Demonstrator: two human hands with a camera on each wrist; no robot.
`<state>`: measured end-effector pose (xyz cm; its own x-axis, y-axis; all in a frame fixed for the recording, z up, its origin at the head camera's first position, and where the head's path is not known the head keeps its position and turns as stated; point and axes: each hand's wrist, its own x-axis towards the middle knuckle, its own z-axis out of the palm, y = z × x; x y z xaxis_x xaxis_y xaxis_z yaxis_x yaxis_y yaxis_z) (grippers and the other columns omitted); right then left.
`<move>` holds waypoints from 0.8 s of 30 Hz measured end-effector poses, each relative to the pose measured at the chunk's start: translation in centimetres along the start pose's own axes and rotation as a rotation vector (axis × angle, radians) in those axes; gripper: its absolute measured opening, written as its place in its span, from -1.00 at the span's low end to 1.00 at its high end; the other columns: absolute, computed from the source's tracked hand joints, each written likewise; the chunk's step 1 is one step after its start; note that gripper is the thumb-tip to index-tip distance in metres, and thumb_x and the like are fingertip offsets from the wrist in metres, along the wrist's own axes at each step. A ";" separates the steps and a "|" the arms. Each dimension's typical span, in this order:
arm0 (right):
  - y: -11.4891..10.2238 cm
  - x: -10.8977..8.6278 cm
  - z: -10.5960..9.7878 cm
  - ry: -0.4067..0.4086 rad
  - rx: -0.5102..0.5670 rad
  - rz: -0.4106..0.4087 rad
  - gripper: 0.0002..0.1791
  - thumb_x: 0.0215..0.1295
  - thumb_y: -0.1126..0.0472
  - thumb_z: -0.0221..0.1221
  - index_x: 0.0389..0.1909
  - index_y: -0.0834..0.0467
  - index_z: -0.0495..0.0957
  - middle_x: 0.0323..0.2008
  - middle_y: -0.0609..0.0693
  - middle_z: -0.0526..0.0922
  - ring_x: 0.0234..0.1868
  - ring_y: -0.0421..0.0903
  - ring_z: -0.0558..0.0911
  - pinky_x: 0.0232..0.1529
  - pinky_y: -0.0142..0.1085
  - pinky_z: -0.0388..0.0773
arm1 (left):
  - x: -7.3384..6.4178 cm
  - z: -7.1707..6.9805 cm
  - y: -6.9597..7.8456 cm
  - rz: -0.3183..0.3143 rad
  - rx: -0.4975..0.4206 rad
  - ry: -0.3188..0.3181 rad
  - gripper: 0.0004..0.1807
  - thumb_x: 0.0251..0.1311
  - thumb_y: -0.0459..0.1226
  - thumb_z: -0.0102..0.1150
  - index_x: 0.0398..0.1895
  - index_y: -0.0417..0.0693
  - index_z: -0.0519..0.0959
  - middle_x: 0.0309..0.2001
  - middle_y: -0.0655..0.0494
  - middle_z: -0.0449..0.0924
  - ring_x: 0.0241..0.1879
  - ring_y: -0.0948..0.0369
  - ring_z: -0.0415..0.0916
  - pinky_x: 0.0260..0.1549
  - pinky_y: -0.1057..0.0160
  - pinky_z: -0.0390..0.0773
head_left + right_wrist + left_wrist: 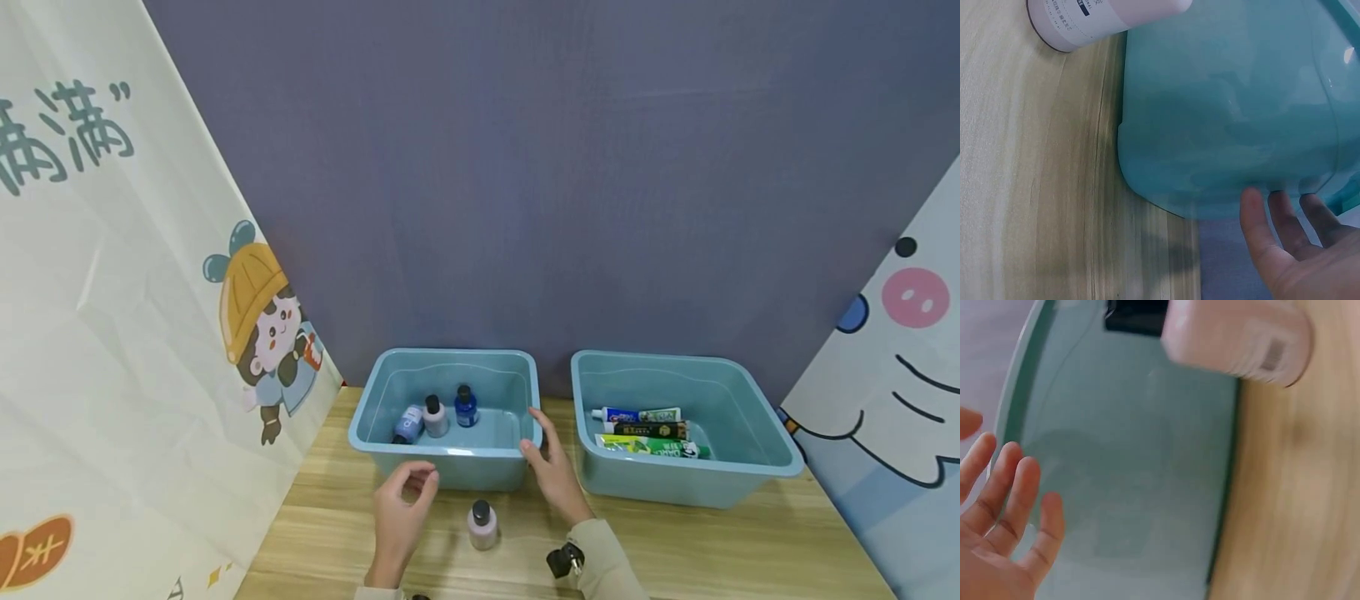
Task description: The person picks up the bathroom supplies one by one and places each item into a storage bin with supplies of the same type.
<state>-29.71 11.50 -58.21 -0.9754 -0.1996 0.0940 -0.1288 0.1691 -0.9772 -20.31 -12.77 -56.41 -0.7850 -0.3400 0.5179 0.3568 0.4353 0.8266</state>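
Observation:
A light blue plastic bin (pixel 480 471) stands on the left, holding a pale bottle (pixel 435 421) with a black cap, a dark blue bottle (pixel 466 408) and a tilted blue bottle (pixel 408 425). My left hand (pixel 402 508) hovers by the bin's front left side, fingers loosely bent around nothing. At the front right corner, my right hand (pixel 555 475) touches the bin with spread, fairly straight fingers; the right wrist view has its fingertips (pixel 1252 200) against the outer wall. Between the hands, a pale pink bottle (pixel 482 529) with a black cap stands upright on the table.
A second light blue bin (pixel 675 483) sits to the right, with several toothpaste tubes and boxes (pixel 648 430) inside. Behind both bins rises a grey-purple backdrop (pixel 525 183). Printed panels flank the wooden table (pixel 330 517), and a small black device (pixel 564 560) is on the right wrist.

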 end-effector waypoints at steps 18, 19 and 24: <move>0.1 0.1 0.1 0.008 -0.013 -0.021 -0.32 0.50 -0.25 0.06 0.56 -0.39 0.10 0.64 0.05 0.04 0.60 0.30 0.07 0.42 0.43 0.10 | -3.5 2.5 -1.6 -0.139 0.034 -0.326 -0.72 0.10 -0.11 0.53 -0.12 0.33 0.69 -0.20 0.16 0.73 -0.24 0.09 0.68 -0.20 0.20 0.67; 0.1 0.1 0.0 0.008 -0.016 -0.024 -0.33 0.51 -0.25 0.06 0.56 -0.38 0.10 0.64 0.06 0.04 0.60 0.30 0.07 0.41 0.44 0.10 | -3.5 2.6 -1.7 -0.146 0.033 -0.338 -0.71 0.10 -0.10 0.53 -0.11 0.32 0.69 -0.19 0.18 0.73 -0.24 0.09 0.68 -0.21 0.20 0.68; 0.2 0.2 -0.1 0.000 -0.019 -0.030 -0.34 0.53 -0.20 0.05 0.56 -0.37 0.09 0.64 0.07 0.04 0.60 0.30 0.07 0.42 0.42 0.12 | -3.9 2.9 -2.0 -0.160 0.043 -0.373 -0.66 0.10 -0.06 0.53 -0.05 0.20 0.70 -0.17 0.25 0.72 -0.22 0.10 0.68 -0.21 0.16 0.69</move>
<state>-29.91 11.56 -58.39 -0.9709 -0.2052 0.1235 -0.1616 0.1808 -0.9701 -19.41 -9.91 -60.72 -0.9616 -0.0836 0.2614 0.2000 0.4387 0.8761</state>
